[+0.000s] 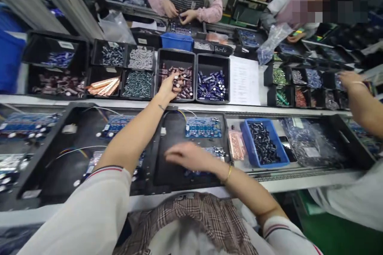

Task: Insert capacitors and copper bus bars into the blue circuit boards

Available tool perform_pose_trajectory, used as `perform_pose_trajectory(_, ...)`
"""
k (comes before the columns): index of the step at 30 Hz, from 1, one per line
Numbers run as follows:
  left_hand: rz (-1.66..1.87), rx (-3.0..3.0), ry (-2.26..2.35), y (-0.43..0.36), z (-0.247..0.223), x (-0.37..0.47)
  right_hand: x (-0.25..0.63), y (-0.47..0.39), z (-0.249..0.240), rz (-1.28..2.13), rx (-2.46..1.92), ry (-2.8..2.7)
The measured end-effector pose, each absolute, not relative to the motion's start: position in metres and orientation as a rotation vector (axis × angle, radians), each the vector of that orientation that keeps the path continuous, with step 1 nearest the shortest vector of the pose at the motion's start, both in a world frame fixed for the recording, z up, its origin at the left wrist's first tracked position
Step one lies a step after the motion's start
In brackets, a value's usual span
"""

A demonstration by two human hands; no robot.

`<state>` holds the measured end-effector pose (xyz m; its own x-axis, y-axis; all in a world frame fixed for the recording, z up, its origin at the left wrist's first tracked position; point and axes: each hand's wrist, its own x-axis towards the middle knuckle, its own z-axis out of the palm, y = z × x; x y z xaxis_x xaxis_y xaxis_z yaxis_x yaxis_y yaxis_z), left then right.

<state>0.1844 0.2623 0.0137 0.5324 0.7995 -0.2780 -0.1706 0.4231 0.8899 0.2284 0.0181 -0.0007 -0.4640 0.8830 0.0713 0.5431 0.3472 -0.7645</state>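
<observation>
My left hand [170, 87] reaches into a black bin of brown cylindrical capacitors [187, 83], its fingers closed around several of them. My right hand [190, 156] hovers over the black tray [167, 167], blurred, fingers pointing left; whether it holds anything is unclear. Beneath and beside it lies a blue circuit board [217, 152], partly covered by the hand and wrist. Farther back in that tray sits another blue circuit board [203, 127] with wires at its upper left corner. Blue capacitors [212, 86] fill the neighbouring bin.
A blue box [269, 143] of black parts and a bag of copper-coloured parts [237, 144] lie to the right. Small part bins [137, 83] and a paper sheet [244, 81] line the shelf. Co-workers' hands [179, 14] work opposite; another person's arm [363, 97] reaches in from the right.
</observation>
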Motion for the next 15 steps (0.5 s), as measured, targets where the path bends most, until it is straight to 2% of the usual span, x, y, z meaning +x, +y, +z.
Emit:
perform_pose_trajectory(3, 0.624, 0.798, 0.667, 0.232, 0.014, 0.162, 0.271, 0.058, 0.03, 0.495, -1.536, -1.741)
perform_pose_trajectory(5, 0.488, 0.63, 0.542, 0.207, 0.015, 0.146, 0.292, 0.074, 0.046, 0.351, -1.545, -1.671)
perform_pose_trajectory(10, 0.224, 0.344, 0.53, 0.141, 0.018, 0.12, 0.296, 0.061, 0.058, 0.443, -1.444, -1.871)
perform_pose_trajectory(15, 0.21, -0.013, 0.629, 0.074, 0.006, 0.098, 0.302, 0.017, 0.026, 0.516, -1.603, -1.833)
